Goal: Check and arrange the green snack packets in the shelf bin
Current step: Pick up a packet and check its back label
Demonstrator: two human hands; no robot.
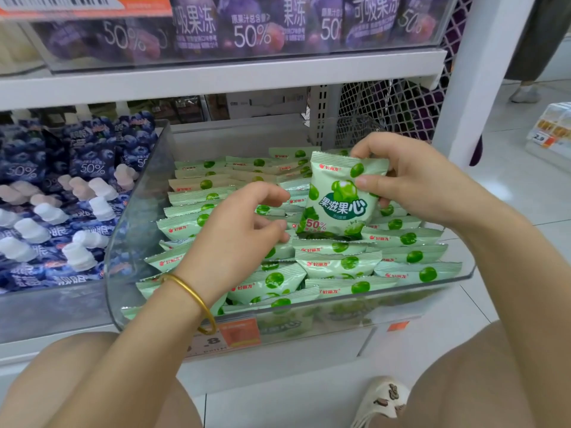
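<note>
Head view: looking down into the clear bin [136, 217] on the low shelf, stuffed with green snack packets [340, 263] lined up in rows and leaning on each other. The right hand [414, 180] is at about 2 o'clock over the bin. Its grip is pinching an upright packet [338, 200] by the top right corner, thumb on the front, fingers behind. That one faces the camera, with its bottom edge down among the rows near the bin's middle.

The left hand [234, 230] sits at roughly 9 o'clock from it, above the left rows. Its grip is loosely curled with nothing caught between thumb and fingers as far as I can see, fingertips just beside the packet's lower left corner. There's a gold bangle [193, 293] on that wrist.

At 9 o'clock of the bin are blue spout pouches [77, 168] with white caps. At 12 o'clock, on the shelf above, are purple pouches [247, 29] behind a clear front. An orange price tag [239, 335] sits at 6 o'clock under the bin.
</note>
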